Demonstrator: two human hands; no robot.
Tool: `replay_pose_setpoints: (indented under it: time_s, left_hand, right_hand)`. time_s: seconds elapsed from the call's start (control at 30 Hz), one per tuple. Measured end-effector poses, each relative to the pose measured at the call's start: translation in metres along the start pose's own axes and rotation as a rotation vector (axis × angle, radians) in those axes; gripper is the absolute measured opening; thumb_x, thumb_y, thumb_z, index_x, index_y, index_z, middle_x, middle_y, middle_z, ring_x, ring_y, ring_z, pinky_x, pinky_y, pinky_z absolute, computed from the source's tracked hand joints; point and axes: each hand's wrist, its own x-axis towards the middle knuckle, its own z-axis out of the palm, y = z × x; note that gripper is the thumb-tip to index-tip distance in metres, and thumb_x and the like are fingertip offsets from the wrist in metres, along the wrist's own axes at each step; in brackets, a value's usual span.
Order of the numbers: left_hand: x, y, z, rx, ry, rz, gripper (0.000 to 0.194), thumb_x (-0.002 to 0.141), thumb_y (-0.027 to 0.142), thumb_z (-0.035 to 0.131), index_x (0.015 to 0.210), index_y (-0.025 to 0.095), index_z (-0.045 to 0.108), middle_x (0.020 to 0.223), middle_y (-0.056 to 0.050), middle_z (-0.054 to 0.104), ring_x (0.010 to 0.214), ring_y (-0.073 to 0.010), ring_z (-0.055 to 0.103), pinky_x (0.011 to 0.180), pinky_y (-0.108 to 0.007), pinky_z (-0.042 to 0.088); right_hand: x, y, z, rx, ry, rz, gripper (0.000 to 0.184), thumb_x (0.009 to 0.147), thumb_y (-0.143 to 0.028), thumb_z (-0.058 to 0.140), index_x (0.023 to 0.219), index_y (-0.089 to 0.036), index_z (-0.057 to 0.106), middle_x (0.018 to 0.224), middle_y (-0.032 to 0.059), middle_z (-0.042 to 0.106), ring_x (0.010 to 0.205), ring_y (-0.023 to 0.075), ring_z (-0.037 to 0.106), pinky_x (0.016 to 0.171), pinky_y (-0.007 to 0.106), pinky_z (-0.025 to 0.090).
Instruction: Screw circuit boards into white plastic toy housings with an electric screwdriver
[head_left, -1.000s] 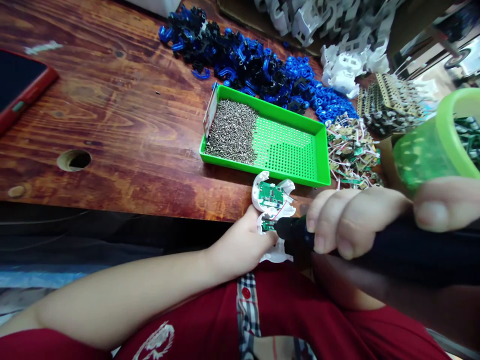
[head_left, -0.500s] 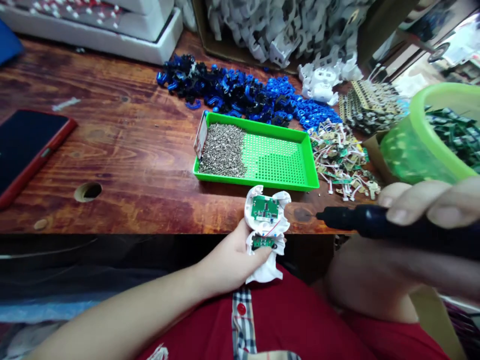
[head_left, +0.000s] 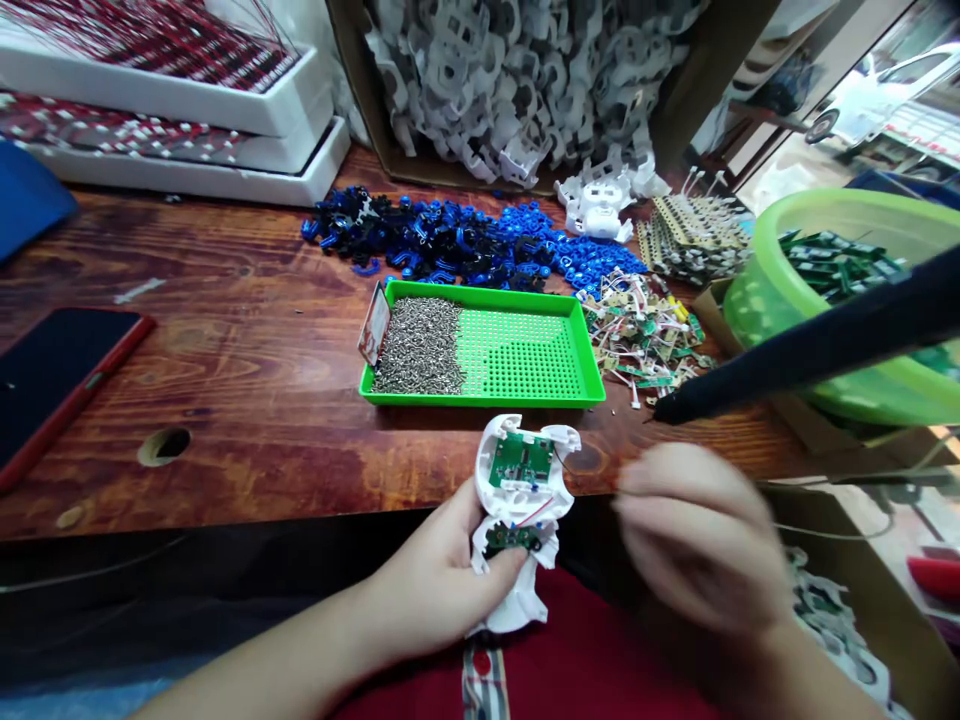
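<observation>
My left hand (head_left: 442, 575) is closed around a white plastic housing (head_left: 525, 598) above my lap, with the thumb pressed over its lower part. Two green circuit boards are set in the housing: a larger upper board (head_left: 521, 460) and a small lower one partly under the thumb. A thin red wire runs between them. To the right, my right hand (head_left: 701, 540) is smeared by motion, so its fingers are hard to read. A black electric screwdriver (head_left: 780, 350) slants above that hand, apart from it, tip pointing down-left.
A green tray (head_left: 480, 400) of small screws stands in front. Behind it lie blue and black plastic parts (head_left: 450, 240) and a box of white shells (head_left: 517, 90). Wired boards (head_left: 645, 330) and a green tub (head_left: 757, 320) are right; a phone (head_left: 67, 370) lies left.
The screwdriver has left the housing and my right hand has let go of it, dropping lower and nearer. My left hand still holds the housing. The view has tilted up.
</observation>
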Motion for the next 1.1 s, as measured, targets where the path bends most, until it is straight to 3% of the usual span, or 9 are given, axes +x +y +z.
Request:
replay_pose_setpoints:
  time_s: [0.07, 0.13, 0.4, 0.53, 0.67, 0.87, 1.1]
  left_hand:
    - [0.000, 0.001, 0.002, 0.026, 0.026, 0.027, 0.051, 0.082, 0.019, 0.054, 0.130, 0.017, 0.039, 0.122, -0.012, 0.057, 0.115, -0.0249, 0.053, 0.103, -0.041, 0.036]
    - [-0.001, 0.001, 0.003, 0.044, 0.044, 0.045, 0.058, 0.083, 0.019, 0.052, 0.136, 0.018, 0.030, 0.130, -0.013, 0.051, 0.118, -0.0238, 0.050, 0.104, -0.038, 0.035]
    - [-0.002, -0.006, 0.003, 0.119, 0.064, 0.034, 0.057, 0.085, 0.017, 0.050, 0.137, 0.020, 0.026, 0.137, -0.012, 0.046, 0.123, -0.0220, 0.047, 0.104, -0.034, 0.036]
    - [-0.003, -0.009, 0.004, 0.067, 0.089, 0.045, 0.053, 0.085, 0.018, 0.051, 0.134, 0.017, 0.030, 0.134, -0.012, 0.049, 0.120, -0.0198, 0.050, 0.103, -0.030, 0.038]
    - [-0.004, -0.011, 0.007, 0.022, 0.128, 0.065, 0.047, 0.085, 0.022, 0.053, 0.129, 0.016, 0.037, 0.131, -0.011, 0.053, 0.117, -0.0197, 0.053, 0.101, -0.029, 0.041]
    - [-0.003, -0.015, 0.009, 0.032, 0.193, 0.116, 0.047, 0.085, 0.021, 0.053, 0.130, 0.018, 0.038, 0.131, -0.010, 0.054, 0.118, -0.0218, 0.053, 0.103, -0.033, 0.040]
    - [-0.005, -0.018, 0.009, 0.094, 0.160, 0.162, 0.047, 0.083, 0.017, 0.055, 0.128, 0.016, 0.041, 0.128, -0.011, 0.056, 0.113, -0.0222, 0.056, 0.100, -0.032, 0.041]
  right_hand:
    - [0.002, -0.007, 0.004, -0.114, -0.186, -0.118, 0.022, 0.079, -0.010, 0.056, 0.097, -0.021, 0.063, 0.089, 0.0043, 0.064, 0.083, 0.0147, 0.061, 0.071, 0.027, 0.053]
    - [0.006, -0.009, 0.009, -0.233, -0.295, -0.200, 0.020, 0.081, -0.011, 0.055, 0.099, -0.017, 0.063, 0.091, 0.0068, 0.065, 0.085, 0.0174, 0.061, 0.070, 0.029, 0.052]
    - [0.019, -0.006, 0.016, -0.354, -0.255, -0.493, 0.022, 0.086, -0.017, 0.048, 0.095, -0.011, 0.067, 0.097, 0.0087, 0.069, 0.086, 0.0220, 0.066, 0.070, 0.033, 0.055]
    - [0.016, -0.003, 0.023, -0.293, -0.194, -0.578, 0.022, 0.086, -0.018, 0.046, 0.093, -0.011, 0.066, 0.097, 0.0092, 0.069, 0.082, 0.0204, 0.067, 0.065, 0.032, 0.056]
    - [0.004, 0.000, 0.033, -0.223, -0.109, -0.486, 0.017, 0.084, -0.016, 0.047, 0.085, -0.011, 0.064, 0.101, 0.0106, 0.068, 0.088, 0.0200, 0.067, 0.069, 0.031, 0.057]
    - [-0.015, 0.001, 0.041, -0.028, -0.135, -0.309, 0.017, 0.083, -0.012, 0.051, 0.097, -0.008, 0.060, 0.108, 0.0171, 0.065, 0.111, 0.0226, 0.057, 0.087, 0.037, 0.054]
    - [-0.020, -0.006, 0.040, 0.082, -0.017, -0.077, 0.025, 0.076, -0.009, 0.062, 0.100, -0.016, 0.064, 0.097, 0.0074, 0.061, 0.090, 0.0144, 0.062, 0.078, 0.027, 0.055]
